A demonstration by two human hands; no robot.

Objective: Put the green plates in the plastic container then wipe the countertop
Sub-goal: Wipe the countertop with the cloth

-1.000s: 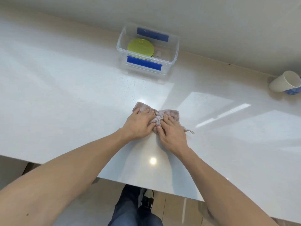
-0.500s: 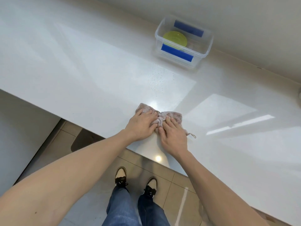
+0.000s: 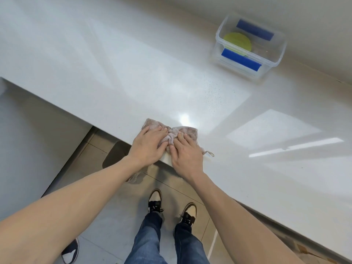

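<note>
A crumpled pinkish cloth (image 3: 172, 134) lies at the front edge of the white countertop (image 3: 133, 73). My left hand (image 3: 147, 145) and my right hand (image 3: 185, 152) press down flat on the cloth side by side, fingers spread over it. A part of the cloth hangs below the counter edge under my left wrist. At the back right stands the clear plastic container (image 3: 277, 63) with blue clips, against the wall. A green plate (image 3: 238, 42) lies inside it.
The counter's front edge runs diagonally from upper left to lower right. Below it are the tiled floor (image 3: 106, 210) and my shoes. Another shoe (image 3: 71, 252) shows at the lower left. A grey cabinet face stands at the left.
Both hands have dragged the cloth back towards the counter's front edge, so part of it now hangs over. The view has swung left and down; the cup at the right is gone from sight.
</note>
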